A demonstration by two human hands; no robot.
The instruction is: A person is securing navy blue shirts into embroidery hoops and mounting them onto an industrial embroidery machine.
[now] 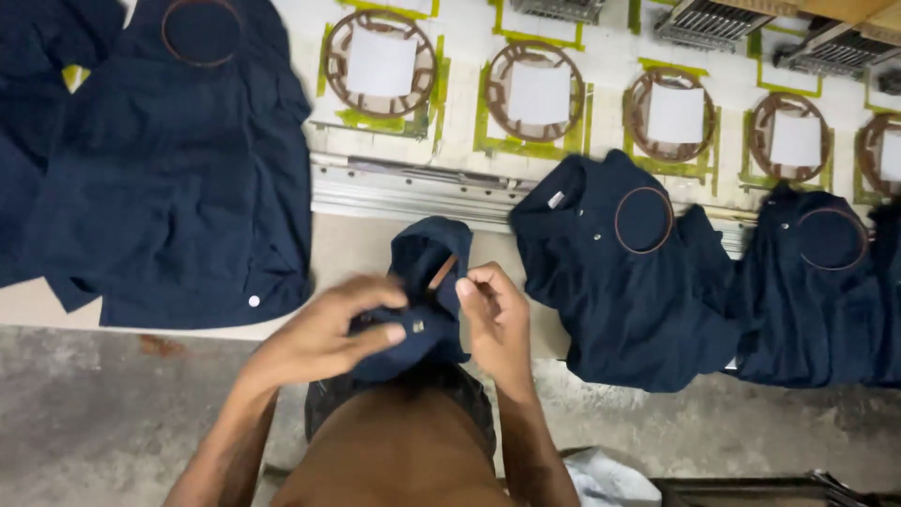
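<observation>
Both my hands grip a bunched navy shirt (430,258) at the table's front edge, close to my body. My left hand (328,329) pinches a fold of it with thumb and fingers, near a small pale tag. My right hand (493,314) clasps the fabric's right side with curled fingers. The shirt's upper part stands up in a loop above my hands.
A large navy shirt (178,178) with a round hoop lies at the left. Two more hooped navy shirts (629,272) (826,282) lie at the right. Round brown frames with white sheets (380,64) sit in a row behind a metal rail (413,188). Concrete floor lies below.
</observation>
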